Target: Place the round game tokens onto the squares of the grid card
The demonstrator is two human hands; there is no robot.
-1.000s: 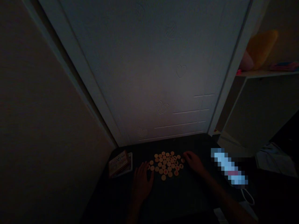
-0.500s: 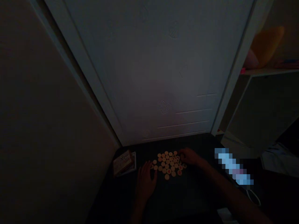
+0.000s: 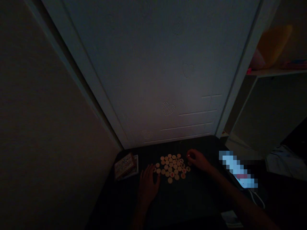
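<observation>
Marks show on a box (image 3: 124,166) and on small round discs (image 3: 170,169); no word or number is legible.
The lid of the box, at the left of the dark table (image 3: 182,198), bears dark, brush-like characters, too dim and small to read. Most of the discs look pale and plain, but some toward the right side of the cluster carry signs, a few in red and others in dark strokes, none clear enough to name. The lit screen (image 3: 238,169) at the right is blurred into coloured blocks. On the white panel (image 3: 134,80) behind, heart shapes (image 3: 168,108) stand in relief, the clearest filled with stripes.
</observation>
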